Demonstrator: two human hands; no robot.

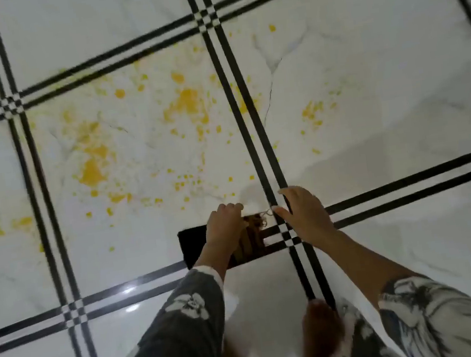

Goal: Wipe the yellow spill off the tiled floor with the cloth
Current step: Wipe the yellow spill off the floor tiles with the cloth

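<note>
- White marble-look floor tiles (pixel 360 44) fill the view, crossed by paired black lines with small checkered squares where they meet; glare shows on the tiles at lower left.
- Yellow spill (pixel 186 102) lies scattered across the central tile as blotches and small drops, with some flecks on the tile to the right and a few on the tile at far left; motion blur softens its edges.
- Dark cloth (pixel 195 244) lies flat on the floor below the spill, near the line crossing; its right part shows brownish stripes and a frayed thread, and much of it is hidden under the hand and forearm.
- Left hand (pixel 225 224) rests on the cloth with its fingers curled down over the far edge; whether they grip the fabric or only press on it cannot be told.
- Right hand (pixel 307 214) is spread open, palm down, on the bare floor just right of the cloth, holding nothing.
- Both forearms come in from the bottom in patterned sleeves (pixel 441 319) that are cut off by the frame.
- Blurred shapes at the bottom centre, possibly knees or feet, are too smeared to make out.
</note>
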